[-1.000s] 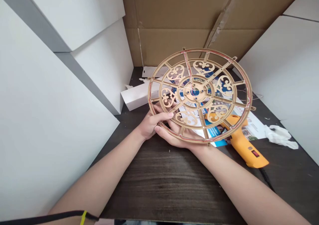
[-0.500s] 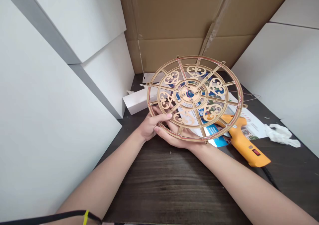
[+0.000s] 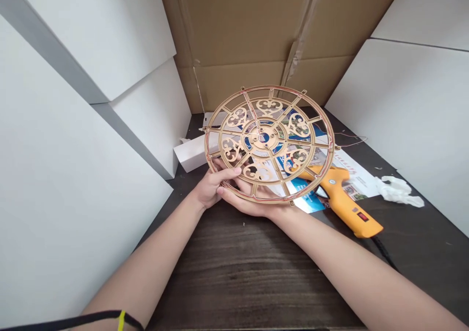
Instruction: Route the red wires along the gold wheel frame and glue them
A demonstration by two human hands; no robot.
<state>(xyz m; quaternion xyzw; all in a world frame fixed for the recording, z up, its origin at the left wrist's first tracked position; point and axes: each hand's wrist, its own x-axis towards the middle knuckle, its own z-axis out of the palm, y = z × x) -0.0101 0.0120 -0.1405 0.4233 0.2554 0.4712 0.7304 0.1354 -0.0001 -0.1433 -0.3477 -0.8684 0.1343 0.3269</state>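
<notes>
Laser-cut wooden wheel was held tilted above a dark wood tabletop. Its rim was gripped at 7 o'clock by the left hand, thumb pressed across the front, fingers curled behind. The right hand cradled it at 6 o'clock, fingers curled beneath, their spacing hidden. A yellow hot glue gun lay at 4 o'clock on printed sheets.

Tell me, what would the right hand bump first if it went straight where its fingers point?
Probably the left hand. The right hand's fingers point toward it under the wooden wheel, but the depth is hard to tell.
</notes>
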